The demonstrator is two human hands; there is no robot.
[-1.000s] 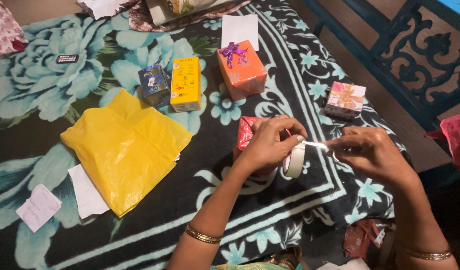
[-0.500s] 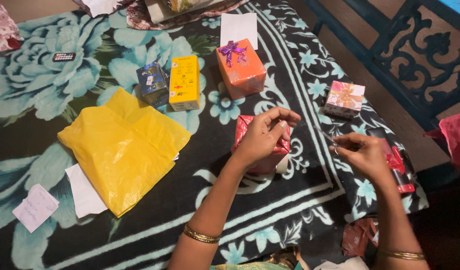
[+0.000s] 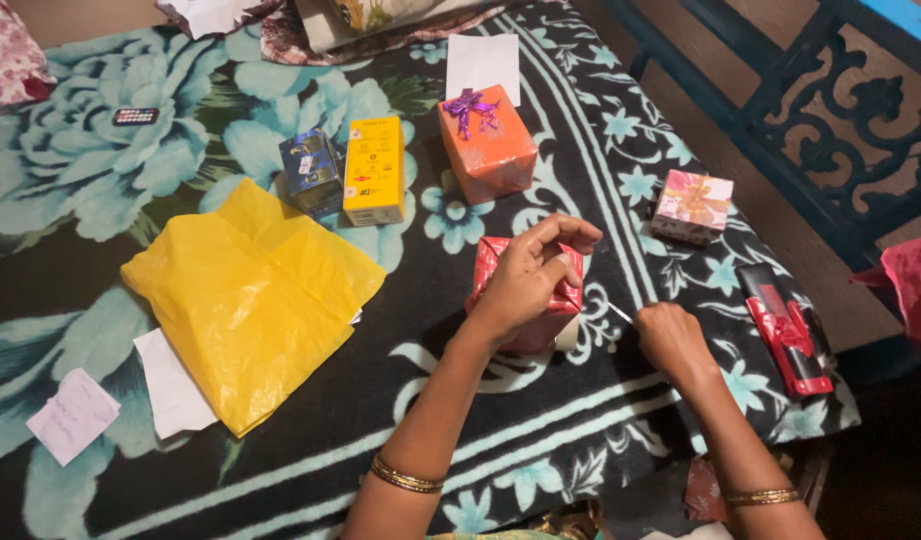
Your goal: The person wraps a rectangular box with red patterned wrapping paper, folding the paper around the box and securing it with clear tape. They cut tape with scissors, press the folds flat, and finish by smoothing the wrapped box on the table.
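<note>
A red wrapped box (image 3: 494, 268) lies on the floral blanket (image 3: 111, 190). My left hand (image 3: 526, 280) rests on top of it, thumb and forefinger pinched together above its right edge. A white tape roll (image 3: 571, 335) peeks out beside the box under that hand. Just to the right of the box, my right hand (image 3: 671, 340) is closed and pinches a short strip of clear tape (image 3: 619, 312) that points toward the box.
Behind stand an orange box with a purple bow (image 3: 488, 145), a yellow carton (image 3: 374, 170) and a blue carton (image 3: 309, 170). A yellow plastic sheet (image 3: 246, 295) lies left. A pink floral box (image 3: 693, 203) and a black-and-red long box (image 3: 786, 325) sit right, near the blanket's edge and a blue bench (image 3: 841, 130).
My left hand set the tape roll down beside the red box and settled on the box. My right hand drew back and down toward the box with the tape strip.
</note>
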